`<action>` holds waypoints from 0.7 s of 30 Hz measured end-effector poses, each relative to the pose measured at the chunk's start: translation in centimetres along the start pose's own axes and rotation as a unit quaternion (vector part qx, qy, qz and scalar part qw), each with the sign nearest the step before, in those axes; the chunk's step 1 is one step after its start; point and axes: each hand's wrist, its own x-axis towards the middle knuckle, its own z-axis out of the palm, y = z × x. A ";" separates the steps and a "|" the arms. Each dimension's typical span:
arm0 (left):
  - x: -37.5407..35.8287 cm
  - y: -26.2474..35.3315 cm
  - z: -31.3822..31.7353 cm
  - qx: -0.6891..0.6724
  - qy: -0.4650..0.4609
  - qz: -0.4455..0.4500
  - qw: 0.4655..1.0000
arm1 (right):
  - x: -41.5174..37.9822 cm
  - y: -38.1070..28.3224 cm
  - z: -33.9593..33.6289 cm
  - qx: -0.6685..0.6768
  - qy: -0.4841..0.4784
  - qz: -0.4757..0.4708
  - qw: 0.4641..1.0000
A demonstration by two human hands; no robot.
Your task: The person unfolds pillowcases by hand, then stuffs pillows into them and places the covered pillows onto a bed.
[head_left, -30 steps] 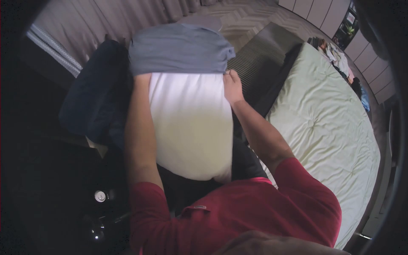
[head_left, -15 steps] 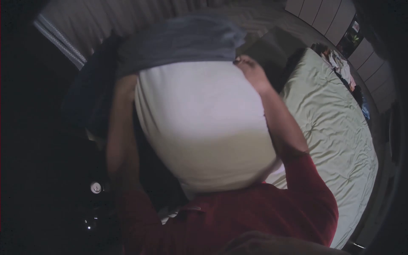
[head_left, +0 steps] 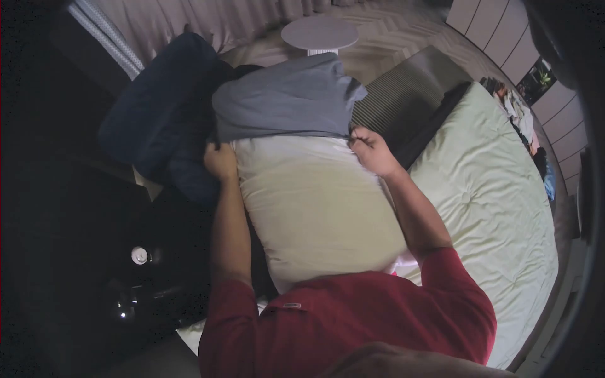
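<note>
1. The left hand [head_left: 220, 160] was closed in a fist-like grip on the open edge of the grey pillowcase [head_left: 287, 97], at the left side of the pillow [head_left: 315, 205].
2. The right hand [head_left: 372, 151] was likewise clenched, its grip pinching the pillowcase edge at the pillow's right side.
3. Both forearms ran along the two long sides of the pillow, which lay between them.
4. The pillow, white to pale cream, extended from the person's chest out to the hands. Its far end sat inside the pillowcase; the near part was bare.
5. The pillowcase covered only the far end of the pillow, its hem running straight across between the two hands.
6. The person wore a red shirt [head_left: 353, 321]. A small tab showed near the collar; no writing on it could be read.
7. To the left of the pillowcase lay a dark blue cushion or bedding bundle [head_left: 157, 113], touching or just beside it; which could not be told.
8. To the right lay a bed with a pale green sheet [head_left: 491, 201], wrinkled across its surface.
9. Beyond the pillowcase stood a round white side desk [head_left: 319, 33] on a herringbone floor.
10. A curtain [head_left: 208, 19] hung at the top left.
11. No brand or label was legible anywhere in view.
</note>
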 end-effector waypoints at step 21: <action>-5.0 -0.2 -0.7 -0.177 -0.237 0.157 0.942 | -1.7 7.1 -2.0 -0.081 0.130 0.116 0.981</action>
